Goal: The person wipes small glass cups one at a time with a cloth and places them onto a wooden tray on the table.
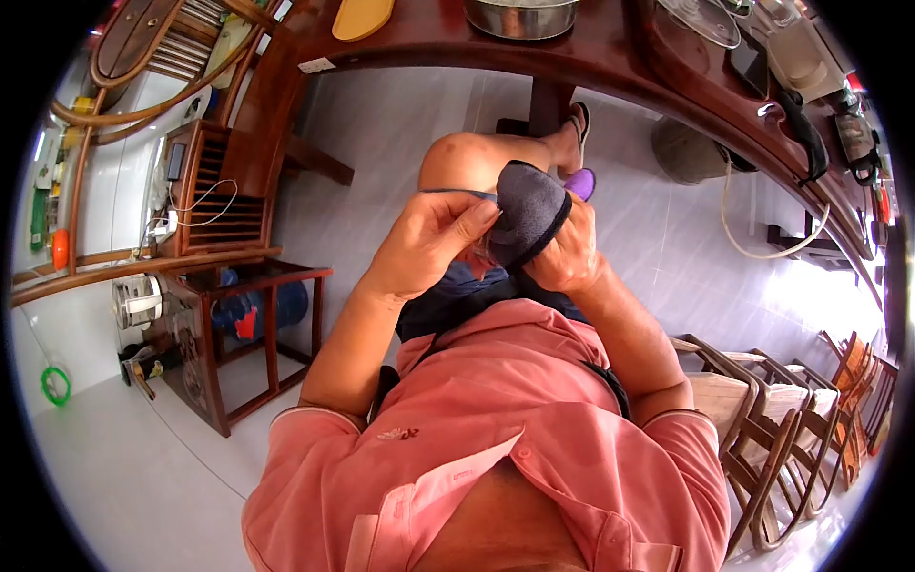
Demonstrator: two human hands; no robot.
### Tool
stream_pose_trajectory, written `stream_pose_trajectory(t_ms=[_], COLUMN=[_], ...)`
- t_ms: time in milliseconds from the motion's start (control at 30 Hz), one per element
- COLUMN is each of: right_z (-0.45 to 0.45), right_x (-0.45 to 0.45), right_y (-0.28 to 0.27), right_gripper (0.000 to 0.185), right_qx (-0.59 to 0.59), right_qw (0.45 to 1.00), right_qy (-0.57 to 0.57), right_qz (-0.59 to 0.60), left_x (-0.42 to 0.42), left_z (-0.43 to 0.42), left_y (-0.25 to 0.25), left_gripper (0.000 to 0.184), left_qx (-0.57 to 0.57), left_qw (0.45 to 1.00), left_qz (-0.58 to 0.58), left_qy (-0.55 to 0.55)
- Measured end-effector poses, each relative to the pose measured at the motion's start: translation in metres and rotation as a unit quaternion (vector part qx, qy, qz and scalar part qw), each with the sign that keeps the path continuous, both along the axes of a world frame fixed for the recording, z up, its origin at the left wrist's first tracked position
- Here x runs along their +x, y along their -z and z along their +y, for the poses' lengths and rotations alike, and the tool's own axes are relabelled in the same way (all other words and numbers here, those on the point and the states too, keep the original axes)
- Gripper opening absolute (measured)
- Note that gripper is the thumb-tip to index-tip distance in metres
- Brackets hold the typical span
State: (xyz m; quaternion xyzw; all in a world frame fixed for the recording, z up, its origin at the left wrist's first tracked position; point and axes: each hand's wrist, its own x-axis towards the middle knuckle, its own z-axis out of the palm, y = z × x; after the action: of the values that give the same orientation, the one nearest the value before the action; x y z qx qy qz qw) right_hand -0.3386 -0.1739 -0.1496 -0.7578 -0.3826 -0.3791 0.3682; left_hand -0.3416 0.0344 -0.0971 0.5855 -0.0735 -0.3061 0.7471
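Observation:
A dark grey slipper-like item (530, 212) with black edging is held up in front of my lap. My right hand (569, 250) wraps round its lower right side. At its left edge my left hand (434, 236) is pinched, thumb against fingers, on something thin and dark that I cannot make out. The fingertips of this hand are close beside the grey item. Behind the item, a purple slipper tip (579, 184) shows near the floor. A bare knee (461, 157) and a foot in a sandal (573, 138) are just beyond the hands.
A dark red wooden table (410, 48) curves across the front, bearing a metal pot (522, 17) and a yellow board (362, 17). Under its right side stands a bin (688, 151). Folded wooden chairs (777, 410) lean at the right. A wooden stand (217, 381) is at the left.

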Motion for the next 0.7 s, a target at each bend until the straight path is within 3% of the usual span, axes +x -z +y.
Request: stream_pose_trajectory(t_ms=[33,167,233,267,367,400,500,700], right_z=[0.000,0.002,-0.002,0.000,-0.006,-0.012,-0.002,0.018], right_x=[0.000,-0.019,-0.022,-0.026,-0.025,-0.025,-0.029,-0.021], right_y=[-0.001,-0.007,-0.010,0.002,-0.012,-0.011,-0.001,-0.018], right_gripper=[0.032,0.028,0.035,0.039,0.036,0.039,0.040,0.035], right_qx=[0.009,0.172,0.328,0.443,0.311,0.207,0.293,0.318], right_qw=[1.000,0.930,0.848,0.760,0.831,0.842,0.809,0.787], right_qy=[-0.010,0.081,0.043,0.028,0.030,0.025,-0.173,-0.175], right_qz=[0.000,0.315,0.414,0.476,0.460,0.497,0.480,0.499], left_x=[0.000,-0.002,-0.002,0.001,0.002,0.001,-0.002,-0.011], left_z=[0.001,-0.003,-0.006,-0.005,-0.002,-0.004,-0.011,-0.025], left_y=[0.003,0.006,0.005,0.009,0.016,0.013,0.005,-0.002], left_gripper=[0.037,0.047,0.052,0.053,0.057,0.053,0.044,0.034], left_qx=[-0.034,-0.182,-0.243,-0.258,-0.228,-0.231,-0.235,-0.217], left_qw=[0.999,0.979,0.961,0.958,0.966,0.963,0.957,0.960], left_qz=[0.029,0.093,0.130,0.123,0.113,0.123,0.129,0.089], left_qy=[0.014,0.009,-0.027,-0.022,-0.047,-0.065,-0.108,-0.150])
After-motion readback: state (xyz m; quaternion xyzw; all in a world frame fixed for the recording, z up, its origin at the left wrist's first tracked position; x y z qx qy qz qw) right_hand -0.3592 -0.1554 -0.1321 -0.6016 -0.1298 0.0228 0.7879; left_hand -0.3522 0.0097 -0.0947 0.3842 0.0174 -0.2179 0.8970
